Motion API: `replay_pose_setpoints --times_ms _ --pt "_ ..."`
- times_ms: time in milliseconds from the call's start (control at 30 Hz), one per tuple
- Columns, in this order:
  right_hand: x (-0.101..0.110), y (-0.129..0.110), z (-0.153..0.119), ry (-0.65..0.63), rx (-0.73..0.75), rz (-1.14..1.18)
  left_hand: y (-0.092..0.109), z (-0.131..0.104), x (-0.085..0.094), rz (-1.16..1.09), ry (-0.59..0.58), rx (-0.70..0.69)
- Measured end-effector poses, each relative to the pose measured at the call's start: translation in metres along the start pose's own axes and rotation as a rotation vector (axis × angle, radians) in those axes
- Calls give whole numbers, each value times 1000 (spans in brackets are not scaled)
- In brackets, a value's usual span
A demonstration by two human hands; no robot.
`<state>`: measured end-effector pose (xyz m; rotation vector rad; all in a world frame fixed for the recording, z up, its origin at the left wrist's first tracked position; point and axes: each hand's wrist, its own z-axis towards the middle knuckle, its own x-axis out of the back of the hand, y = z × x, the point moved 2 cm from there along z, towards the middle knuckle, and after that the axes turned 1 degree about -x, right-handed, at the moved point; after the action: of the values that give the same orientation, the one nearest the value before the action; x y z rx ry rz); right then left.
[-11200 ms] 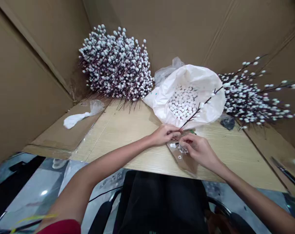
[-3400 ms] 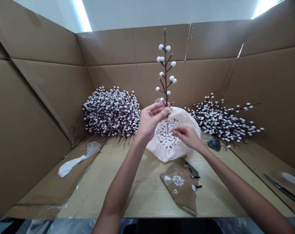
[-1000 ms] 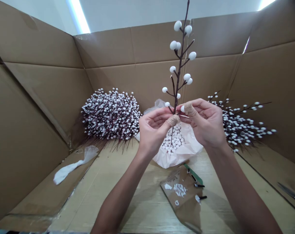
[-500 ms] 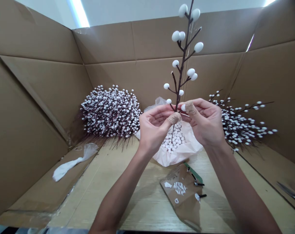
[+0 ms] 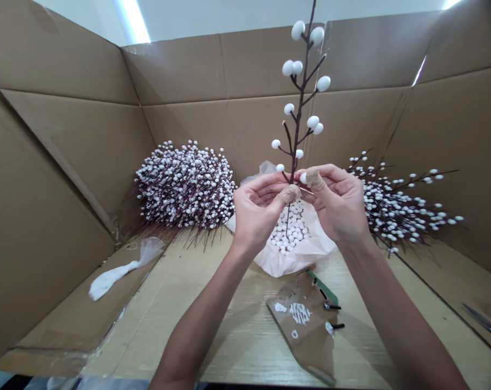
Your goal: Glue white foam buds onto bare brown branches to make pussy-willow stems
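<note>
Upright before me stands an artificial berry branch (image 5: 296, 127), a thin brown stem with white berries on most side twigs; a twig on the left and one at upper right have bare tips. My left hand (image 5: 263, 208) is closed on its lower stem, with tape around the thumb. Between the taped thumb and fingers of my right hand (image 5: 338, 203) is a white berry (image 5: 303, 178), held close to the right of the stem. Whether it touches a twig there is hidden by the fingers. Below both hands lies an open plastic bag (image 5: 283, 266) full of loose white berries (image 5: 289, 238).
A large pile of berry branches (image 5: 186, 187) lies at back left, a smaller pile (image 5: 403, 208) at right. On the table are a cardboard piece (image 5: 306, 346) with white glue smears and short dark twigs, a white-filled plastic bag (image 5: 113, 279) and scissors (image 5: 484, 322). Cardboard walls (image 5: 180, 70) surround the table.
The branch's upper part has tipped slightly left and down. Both hands keep their hold, the right one shifting slightly left with the berry.
</note>
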<state>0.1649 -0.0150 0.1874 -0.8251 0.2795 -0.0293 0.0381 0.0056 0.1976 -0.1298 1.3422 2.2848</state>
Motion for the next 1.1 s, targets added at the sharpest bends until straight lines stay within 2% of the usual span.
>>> replay_pose_setpoints --times_ms 100,200,367,433,633,833,900,1000,1100 --pt "4 -1 4 -59 -60 36 -4 4 2 -44 -16 23" --pt "11 -7 5 -179 -141 42 -9 10 7 -117 -14 81" --pt "14 -3 -1 -417 -380 -301 -13 19 18 -224 45 120" --pt "9 2 -4 -422 -386 -363 -15 20 19 -244 64 120" --pt "-5 12 -8 -369 -332 -313 -18 20 19 -188 80 111" --pt "-3 11 -8 -353 -350 -340 6 27 42 164 -7 122" --pt "-7 14 -10 -389 -366 -354 16 30 50 120 -35 131" --pt "-14 22 -15 -458 -397 -376 23 33 53 -64 -70 115" --pt "-22 31 -21 -516 -403 -398 24 34 49 -127 -5 45"
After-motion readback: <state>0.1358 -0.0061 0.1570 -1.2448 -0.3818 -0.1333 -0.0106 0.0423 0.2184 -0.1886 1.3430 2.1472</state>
